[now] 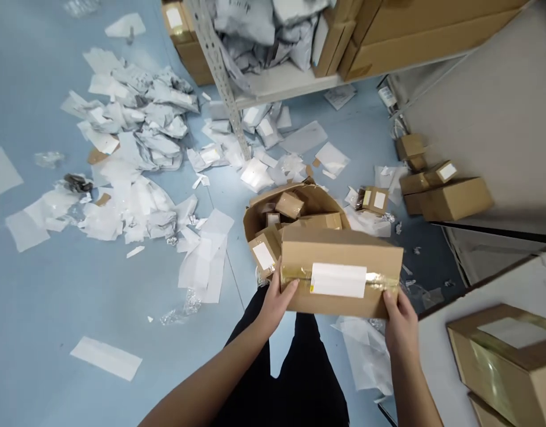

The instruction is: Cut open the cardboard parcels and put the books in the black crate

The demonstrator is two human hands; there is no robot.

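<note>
- The left hand (277,298) is closed around the near corner of a taped cardboard box (341,273), thumb on top.
- The right hand (401,325) grips the box's other end the same way.
- The box, bearing a white label (338,280), is held in the air just over an open carton (294,207) of smaller boxes.
- Small brown boxes (450,198) lie nearby, right of the carton.
- Torn plastic mailers (134,118) litter the blue floor (41,284) around a metal shelf upright (219,71).
</note>
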